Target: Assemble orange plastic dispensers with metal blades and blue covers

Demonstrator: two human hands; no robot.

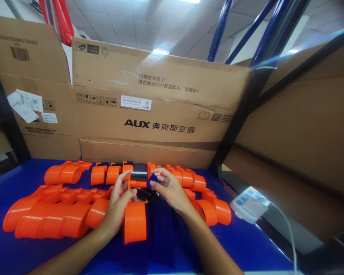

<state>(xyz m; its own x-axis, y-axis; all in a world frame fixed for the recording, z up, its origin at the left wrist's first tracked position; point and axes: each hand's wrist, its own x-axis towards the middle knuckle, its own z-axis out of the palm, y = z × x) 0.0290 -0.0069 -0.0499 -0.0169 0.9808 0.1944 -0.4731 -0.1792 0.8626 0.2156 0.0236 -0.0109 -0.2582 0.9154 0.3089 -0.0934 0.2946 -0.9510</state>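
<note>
Near the middle of the blue table, my left hand [120,196] grips an orange tape dispenser [137,184] from its left side. A dark panel with a pale toothed edge shows on top of that dispenser. Just to the right, my right hand [167,187] has its thumb and fingers closed on a small dark blue piece [153,178]. Below the hands, another orange dispenser [135,223] with a round body stands on the table. Black parts beside it are partly hidden and too dark to make out.
Orange dispensers [48,221] lie in rows on the blue table [14,254], left and right of the hands. Printed cardboard [103,126] stands behind. A white power strip [249,204] with a cable lies at the right, near a dark rack post [240,103].
</note>
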